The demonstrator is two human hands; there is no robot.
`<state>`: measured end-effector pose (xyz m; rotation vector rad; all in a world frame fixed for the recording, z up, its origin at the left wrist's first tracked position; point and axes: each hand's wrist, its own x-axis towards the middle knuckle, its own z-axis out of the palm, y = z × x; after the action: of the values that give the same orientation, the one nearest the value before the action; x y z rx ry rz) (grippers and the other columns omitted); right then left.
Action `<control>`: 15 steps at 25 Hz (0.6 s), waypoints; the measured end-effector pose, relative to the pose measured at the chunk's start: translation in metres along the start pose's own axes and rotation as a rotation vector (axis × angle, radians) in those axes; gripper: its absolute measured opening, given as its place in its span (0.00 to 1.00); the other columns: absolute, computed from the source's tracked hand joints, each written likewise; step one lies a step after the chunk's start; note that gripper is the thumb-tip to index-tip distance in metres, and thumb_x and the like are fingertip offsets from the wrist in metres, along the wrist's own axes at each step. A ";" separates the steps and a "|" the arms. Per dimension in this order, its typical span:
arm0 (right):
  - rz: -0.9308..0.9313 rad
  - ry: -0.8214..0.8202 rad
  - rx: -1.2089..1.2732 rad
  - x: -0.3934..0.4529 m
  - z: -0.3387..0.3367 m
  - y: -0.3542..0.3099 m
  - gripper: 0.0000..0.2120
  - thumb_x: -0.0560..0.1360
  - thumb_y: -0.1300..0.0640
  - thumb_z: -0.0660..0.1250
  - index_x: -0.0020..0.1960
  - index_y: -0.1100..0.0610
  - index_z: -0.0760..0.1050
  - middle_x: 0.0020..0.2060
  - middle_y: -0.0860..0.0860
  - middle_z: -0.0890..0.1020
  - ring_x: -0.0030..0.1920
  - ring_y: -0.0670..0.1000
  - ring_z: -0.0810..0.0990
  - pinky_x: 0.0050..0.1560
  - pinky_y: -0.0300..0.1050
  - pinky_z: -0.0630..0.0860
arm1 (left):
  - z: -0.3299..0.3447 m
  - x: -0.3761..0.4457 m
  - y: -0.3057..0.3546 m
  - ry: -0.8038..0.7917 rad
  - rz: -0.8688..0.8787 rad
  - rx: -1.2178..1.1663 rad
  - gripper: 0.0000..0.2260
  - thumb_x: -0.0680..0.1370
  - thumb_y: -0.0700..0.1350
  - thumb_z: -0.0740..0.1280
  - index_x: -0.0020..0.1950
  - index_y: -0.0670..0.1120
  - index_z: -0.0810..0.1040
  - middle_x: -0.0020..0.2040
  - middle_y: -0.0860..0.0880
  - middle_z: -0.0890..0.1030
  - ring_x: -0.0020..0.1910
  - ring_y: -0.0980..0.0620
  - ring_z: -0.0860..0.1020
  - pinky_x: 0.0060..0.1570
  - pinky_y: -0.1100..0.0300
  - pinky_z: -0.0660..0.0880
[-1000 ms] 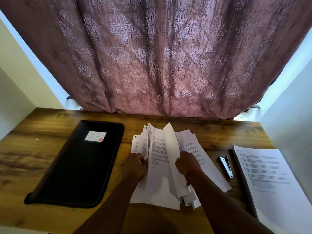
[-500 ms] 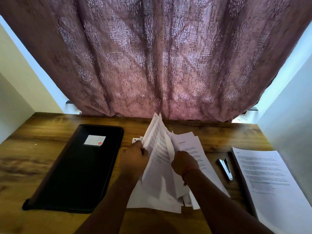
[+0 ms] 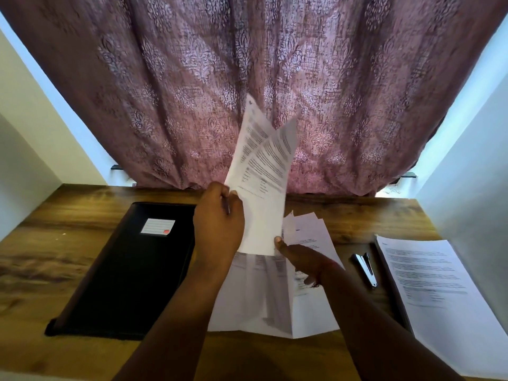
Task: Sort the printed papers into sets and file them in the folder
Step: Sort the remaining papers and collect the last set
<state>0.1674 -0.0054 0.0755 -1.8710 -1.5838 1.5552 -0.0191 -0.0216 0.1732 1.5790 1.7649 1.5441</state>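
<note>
The left hand (image 3: pixel 218 224) grips a few printed sheets (image 3: pixel 262 171) raised upright above the counter (image 3: pixel 55 259). The right hand (image 3: pixel 299 257), fingers relaxed, touches their lower corner over the loose papers (image 3: pixel 275 298), beside the closed black folder (image 3: pixel 132 273).

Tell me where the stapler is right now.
In the head view the stapler lies on the wooden desk at the right, between the loose papers in the middle and the neat paper stack at the right edge.

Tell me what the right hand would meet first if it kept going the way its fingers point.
The right hand points up-left; its fingertip is at the lower edge of the lifted sheets in the left hand, so likely those first. Depth is unclear.
</note>
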 end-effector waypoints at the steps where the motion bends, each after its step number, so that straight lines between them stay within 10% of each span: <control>1: 0.016 0.048 -0.015 0.001 -0.006 0.006 0.28 0.81 0.38 0.54 0.68 0.58 0.70 0.60 0.54 0.74 0.64 0.61 0.74 0.58 0.55 0.75 | 0.003 0.000 -0.006 -0.007 -0.084 -0.069 0.04 0.81 0.47 0.66 0.48 0.49 0.73 0.49 0.56 0.80 0.45 0.59 0.78 0.45 0.58 0.79; 8: -0.003 0.659 -0.214 -0.007 -0.020 0.031 0.14 0.81 0.57 0.60 0.65 0.57 0.74 0.63 0.57 0.78 0.61 0.59 0.78 0.64 0.57 0.73 | 0.038 -0.049 -0.090 -0.213 -0.479 0.104 0.10 0.81 0.42 0.66 0.62 0.43 0.75 0.61 0.45 0.79 0.61 0.43 0.78 0.59 0.50 0.76; 15: -0.185 0.790 -0.501 -0.011 -0.004 0.032 0.17 0.77 0.62 0.64 0.65 0.54 0.72 0.59 0.54 0.71 0.55 0.59 0.80 0.53 0.57 0.81 | 0.054 -0.093 -0.108 -0.351 -0.481 0.090 0.13 0.81 0.41 0.65 0.65 0.47 0.74 0.63 0.48 0.79 0.60 0.46 0.78 0.57 0.55 0.76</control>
<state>0.1906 -0.0246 0.0603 -2.0951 -1.7319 0.2457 -0.0001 -0.0528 0.0252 1.2403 1.8472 0.9160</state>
